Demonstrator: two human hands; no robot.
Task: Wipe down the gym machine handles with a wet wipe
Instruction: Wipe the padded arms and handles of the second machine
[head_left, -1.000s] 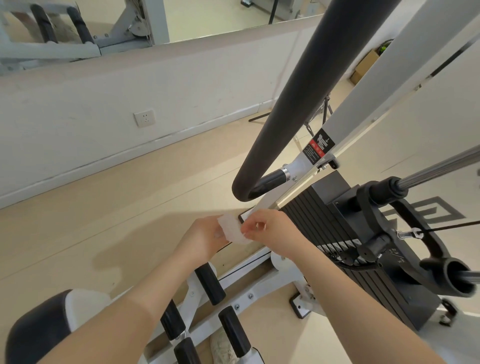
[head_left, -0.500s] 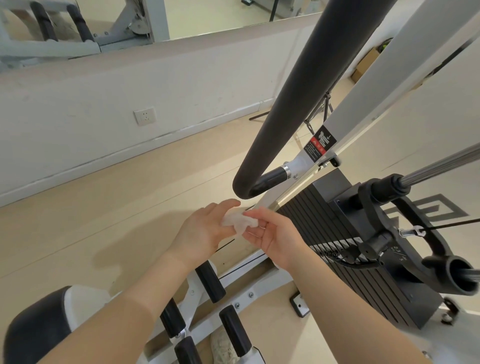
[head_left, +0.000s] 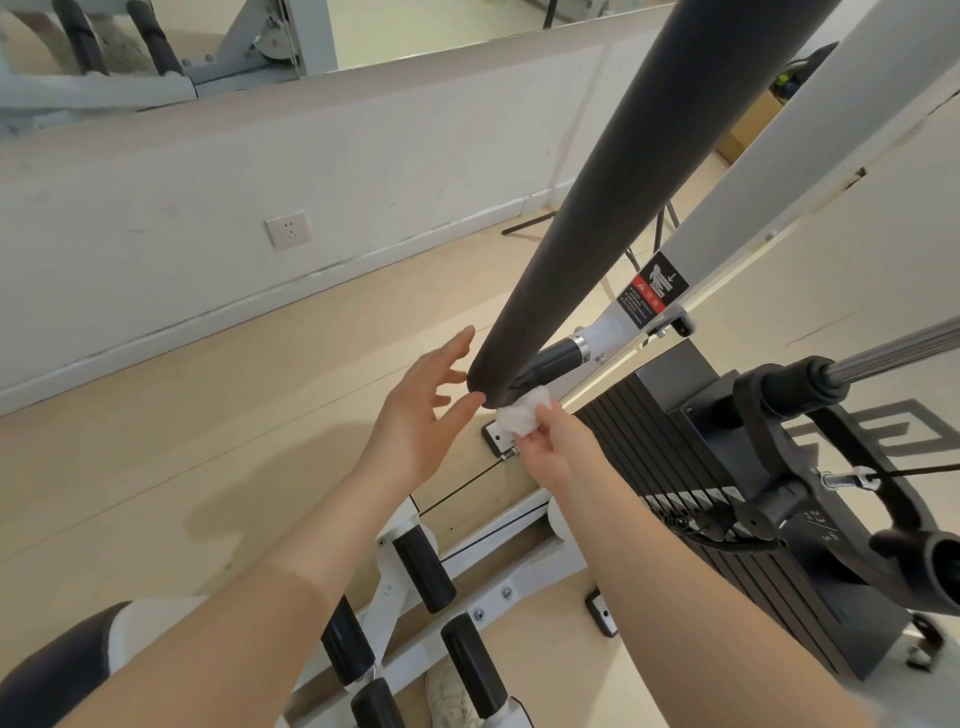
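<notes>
Two hands, one wipe, one handle | right hand (head_left: 553, 451) pinches bunched wipe (head_left: 521, 415) against handle (head_left: 613, 208) lower end | left hand (head_left: 421, 410) spread, fingers straight, holding nothing, thumb tip by handle end | bare floor (head_left: 208, 415) left, weight stack (head_left: 727, 519) close right | wall socket (head_left: 288, 229) beyond

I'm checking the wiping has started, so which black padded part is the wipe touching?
The big handle slanting down from the top; the wipe, pinched by the right hand, meets its lower end. The short rollers below are untouched.
</notes>
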